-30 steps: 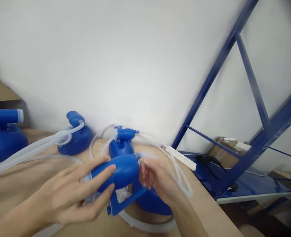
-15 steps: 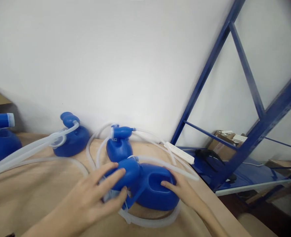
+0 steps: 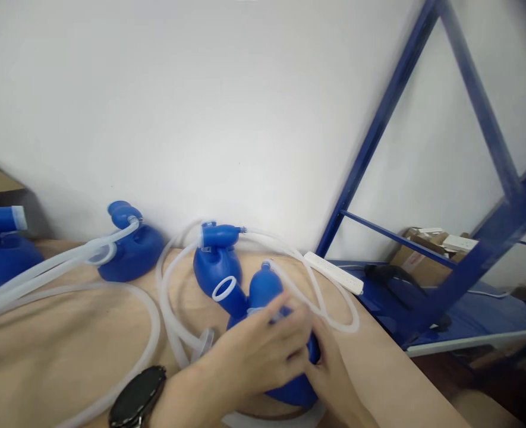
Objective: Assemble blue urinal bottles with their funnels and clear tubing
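Observation:
In front of me a blue plastic urinal bottle (image 3: 296,389) is held on the table. A white-rimmed opening (image 3: 224,289) points up and left from it, beside a rounded blue funnel head (image 3: 265,285) with a clear nozzle on top. My left hand (image 3: 267,348) is closed over the base of this head, its fingers curled; the exact grip is hidden. My right hand (image 3: 329,368) grips the bottle's body at the handle side, thumb toward me. A clear hose (image 3: 178,321) with a translucent cap (image 3: 204,343) lies left of the bottle.
Another blue bottle (image 3: 216,267) with hose stands just behind, with two more (image 3: 133,249) further left. A white power strip (image 3: 334,273) lies by the table's right edge. Beyond is a blue metal rack (image 3: 378,119) with a cardboard box (image 3: 416,261). A white wall stands behind.
The held bottle has turned, so its funnel head now points away and its white-rimmed opening shows. My left hand has moved right, over the bottle, close to my right hand.

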`<state>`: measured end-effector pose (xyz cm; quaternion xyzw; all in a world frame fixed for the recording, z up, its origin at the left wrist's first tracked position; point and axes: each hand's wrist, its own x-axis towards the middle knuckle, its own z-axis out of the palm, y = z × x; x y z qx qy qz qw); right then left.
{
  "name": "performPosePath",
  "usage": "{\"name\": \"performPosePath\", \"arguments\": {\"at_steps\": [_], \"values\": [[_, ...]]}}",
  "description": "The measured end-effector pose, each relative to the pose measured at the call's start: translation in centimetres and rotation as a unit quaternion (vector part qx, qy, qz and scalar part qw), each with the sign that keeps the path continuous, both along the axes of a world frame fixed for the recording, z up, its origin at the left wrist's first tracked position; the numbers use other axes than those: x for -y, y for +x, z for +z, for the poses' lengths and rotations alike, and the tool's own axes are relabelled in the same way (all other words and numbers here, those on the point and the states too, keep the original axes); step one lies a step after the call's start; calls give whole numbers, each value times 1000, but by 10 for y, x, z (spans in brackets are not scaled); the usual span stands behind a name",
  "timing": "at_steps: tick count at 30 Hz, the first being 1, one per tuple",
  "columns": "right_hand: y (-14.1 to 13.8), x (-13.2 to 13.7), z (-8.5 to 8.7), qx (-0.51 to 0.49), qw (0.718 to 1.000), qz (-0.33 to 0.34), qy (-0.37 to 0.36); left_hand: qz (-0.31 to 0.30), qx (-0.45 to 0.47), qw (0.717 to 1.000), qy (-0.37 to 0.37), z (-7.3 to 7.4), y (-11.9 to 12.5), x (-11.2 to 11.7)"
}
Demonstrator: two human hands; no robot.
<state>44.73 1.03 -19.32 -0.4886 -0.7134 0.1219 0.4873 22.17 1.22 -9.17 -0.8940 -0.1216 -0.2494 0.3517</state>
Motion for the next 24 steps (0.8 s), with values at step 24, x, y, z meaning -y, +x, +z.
{"name": "performPosePath", "arguments": {"at_steps": [24], "values": [[20,0,24,38,997,32,-66,182,264,867,-382,-8,-172,1]]}}
